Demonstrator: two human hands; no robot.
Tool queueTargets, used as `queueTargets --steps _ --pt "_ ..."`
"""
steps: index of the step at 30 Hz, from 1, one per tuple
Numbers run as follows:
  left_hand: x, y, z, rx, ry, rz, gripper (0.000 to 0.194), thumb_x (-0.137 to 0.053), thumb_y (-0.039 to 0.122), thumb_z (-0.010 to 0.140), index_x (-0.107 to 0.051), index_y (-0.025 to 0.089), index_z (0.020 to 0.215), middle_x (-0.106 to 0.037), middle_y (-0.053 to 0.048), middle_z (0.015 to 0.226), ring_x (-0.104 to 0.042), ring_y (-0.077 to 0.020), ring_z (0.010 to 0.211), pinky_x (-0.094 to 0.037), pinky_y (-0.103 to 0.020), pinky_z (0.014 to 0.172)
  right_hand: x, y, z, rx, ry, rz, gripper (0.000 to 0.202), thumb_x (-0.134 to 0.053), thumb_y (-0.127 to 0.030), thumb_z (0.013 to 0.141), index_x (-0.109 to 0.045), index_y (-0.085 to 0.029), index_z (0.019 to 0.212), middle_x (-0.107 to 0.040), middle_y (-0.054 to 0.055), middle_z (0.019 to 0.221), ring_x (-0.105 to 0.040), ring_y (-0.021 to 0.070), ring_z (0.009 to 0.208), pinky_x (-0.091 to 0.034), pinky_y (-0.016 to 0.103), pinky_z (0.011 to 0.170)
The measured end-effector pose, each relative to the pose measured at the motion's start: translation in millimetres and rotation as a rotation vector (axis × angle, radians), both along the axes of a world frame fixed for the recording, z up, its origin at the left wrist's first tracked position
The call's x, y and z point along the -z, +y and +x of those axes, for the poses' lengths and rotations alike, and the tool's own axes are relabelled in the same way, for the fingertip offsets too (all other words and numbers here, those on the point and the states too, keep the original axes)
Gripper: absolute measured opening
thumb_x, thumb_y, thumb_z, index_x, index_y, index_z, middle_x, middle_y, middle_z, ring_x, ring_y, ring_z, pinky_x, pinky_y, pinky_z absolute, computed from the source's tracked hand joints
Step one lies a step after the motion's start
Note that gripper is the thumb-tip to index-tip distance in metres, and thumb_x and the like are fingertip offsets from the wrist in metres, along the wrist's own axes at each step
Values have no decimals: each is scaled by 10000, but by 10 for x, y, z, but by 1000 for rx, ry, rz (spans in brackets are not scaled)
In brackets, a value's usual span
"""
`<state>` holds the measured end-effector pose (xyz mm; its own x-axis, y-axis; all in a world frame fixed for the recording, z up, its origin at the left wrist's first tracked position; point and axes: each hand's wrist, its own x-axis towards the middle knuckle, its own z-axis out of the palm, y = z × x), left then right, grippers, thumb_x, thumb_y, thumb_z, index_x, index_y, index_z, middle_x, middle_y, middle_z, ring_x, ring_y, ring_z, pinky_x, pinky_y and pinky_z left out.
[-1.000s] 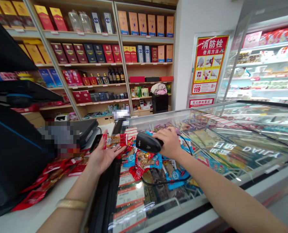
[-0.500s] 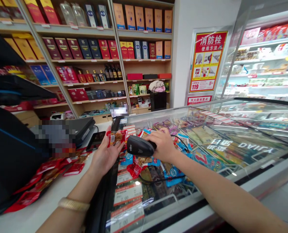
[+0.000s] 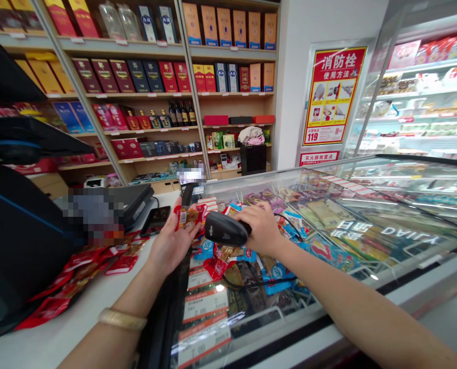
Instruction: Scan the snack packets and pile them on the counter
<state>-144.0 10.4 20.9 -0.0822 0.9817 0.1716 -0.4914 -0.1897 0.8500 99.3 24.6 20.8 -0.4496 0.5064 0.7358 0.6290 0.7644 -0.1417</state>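
In my left hand [image 3: 172,246] is a small red snack packet [image 3: 189,216], its white barcode label facing up. My right hand [image 3: 264,230] is wrapped around the handle of a black barcode scanner [image 3: 226,229]. The scanner's head points left, close to the packet. Beneath both hands, red snack packets [image 3: 217,264] and blue snack packets [image 3: 276,274] lie on the glass top of a freezer [image 3: 251,318]. The scanner's black cable [image 3: 257,283] curves among them.
More red packets [image 3: 70,277] are heaped on the white counter [image 3: 108,302] at left, beside a dark monitor [image 3: 24,230]. A phone [image 3: 156,220] lies near the freezer edge. Shelves of boxed bottles [image 3: 151,77] stand behind. Price tags [image 3: 205,307] line the freezer's near left side.
The whole view has shifted slightly, with things a little further right. Both hands keep their hold on the packet and the scanner.
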Motion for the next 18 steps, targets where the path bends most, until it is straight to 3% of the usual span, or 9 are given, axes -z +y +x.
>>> queueTargets --steps 3,6,11,14,18 --pt "91 40 -22 -92 272 117 574 -526 513 931 -445 339 1472 -536 -50 1483 -497 -226 1356 -321 -461 1172 16 63 47 53 42 41 194 -619 -258 740 -688 -227 918 -729 29 877 -586 189 840 -239 369 851" --pt "192 95 -17 -151 758 282 604 -497 577 918 -547 231 1411 -501 -98 1508 -408 -257 1423 -240 -453 1211 38 157 118 112 87 61 213 -637 -278 729 -701 -221 925 -727 33 850 -590 200 838 -246 366 839" --pt "286 122 49 -3 1395 425 601 -383 565 954 -527 236 1436 -455 -97 1541 -359 -265 1452 -252 -483 1204 108 280 200 193 87 39 209 -692 -352 737 -712 -221 898 -725 52 865 -577 213 835 -254 366 840" --pt "273 75 76 -68 1573 398 556 -360 504 974 -455 297 1482 -448 -72 1550 -373 -280 1436 -288 -550 1163 148 309 211 195 85 38 234 -713 -405 752 -717 -225 902 -729 55 893 -577 212 835 -255 365 840" --pt "175 25 51 -348 1638 383 476 -381 389 972 -539 310 1414 -534 -76 1470 -450 -273 1341 -366 -515 1087 164 318 217 193 91 40 237 -716 -405 751 -720 -228 909 -733 53 895 -583 209 834 -255 365 843"
